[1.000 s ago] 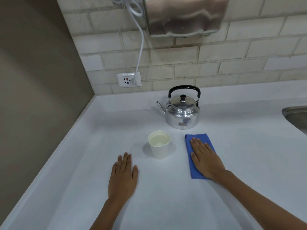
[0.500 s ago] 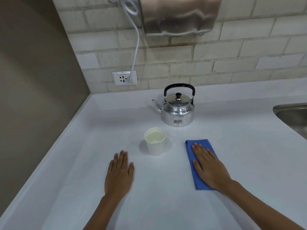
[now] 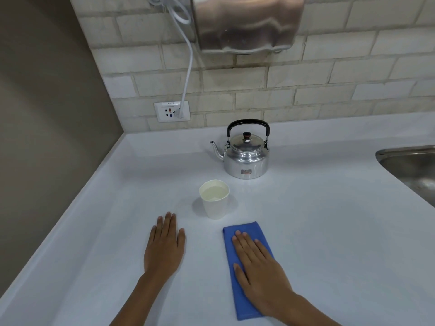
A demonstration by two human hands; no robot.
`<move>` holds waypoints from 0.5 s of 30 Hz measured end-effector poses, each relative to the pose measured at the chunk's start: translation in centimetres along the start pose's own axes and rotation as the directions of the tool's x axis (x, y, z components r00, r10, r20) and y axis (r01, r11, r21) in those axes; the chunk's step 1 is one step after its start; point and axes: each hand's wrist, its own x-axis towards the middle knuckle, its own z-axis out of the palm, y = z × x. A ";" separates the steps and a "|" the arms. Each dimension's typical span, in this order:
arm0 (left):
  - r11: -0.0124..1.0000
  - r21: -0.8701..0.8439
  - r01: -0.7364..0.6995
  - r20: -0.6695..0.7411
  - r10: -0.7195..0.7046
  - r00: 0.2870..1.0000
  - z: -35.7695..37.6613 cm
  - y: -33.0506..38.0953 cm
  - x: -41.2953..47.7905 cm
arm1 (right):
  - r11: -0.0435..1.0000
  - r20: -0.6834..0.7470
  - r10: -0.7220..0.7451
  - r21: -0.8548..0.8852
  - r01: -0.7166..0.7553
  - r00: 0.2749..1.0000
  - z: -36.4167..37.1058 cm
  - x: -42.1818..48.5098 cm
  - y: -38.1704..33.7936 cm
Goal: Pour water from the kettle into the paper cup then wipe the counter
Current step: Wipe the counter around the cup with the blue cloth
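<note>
The right hand [image 3: 259,269] is lying flat and open on the cloth [image 3: 247,267], fingers together and pointing far, gripping nothing but pressing the folded blue strip onto the counter [image 3: 329,231]; judging by this, the palm is spread so that the whole cloth is dragging evenly in the wiping step. The left hand [image 3: 164,245] is resting open and empty on the bare counter to the left, probably bracing the body and staying clear of the wipe. The cup [image 3: 214,198] is standing upright just far of the gap between the hands, holding water nearly to the rim, so the pouring looks done. The kettle [image 3: 246,154] is sitting farther back with its lid on, handle up and spout pointing left, apart from the cup. A full paper cup is tipping easily, and it is standing close to the cloth's far end, so strokes toward the far left are risking a knock. The sink [image 3: 409,165] is bounding the counter at the right, and a socket [image 3: 171,111] with a cord plugged in is sitting on the far wall below a metal unit [image 3: 247,22]
</note>
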 end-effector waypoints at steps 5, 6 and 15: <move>1.000 -0.019 -0.003 0.003 0.003 1.000 -0.2 0.1 -0.1 | 0.996 -0.147 -0.035 0.078 0.047 0.988 1.3 1.4 4.5; 1.000 -0.014 0.002 0.009 -0.002 1.000 -0.2 0.1 -0.1 | 0.997 -0.167 0.002 0.077 0.011 0.986 1.4 1.7 4.9; 1.000 0.017 0.012 0.020 -0.012 1.000 0.0 0.2 0.1 | 1.000 -0.127 0.027 0.008 -0.026 0.991 1.2 1.1 -3.1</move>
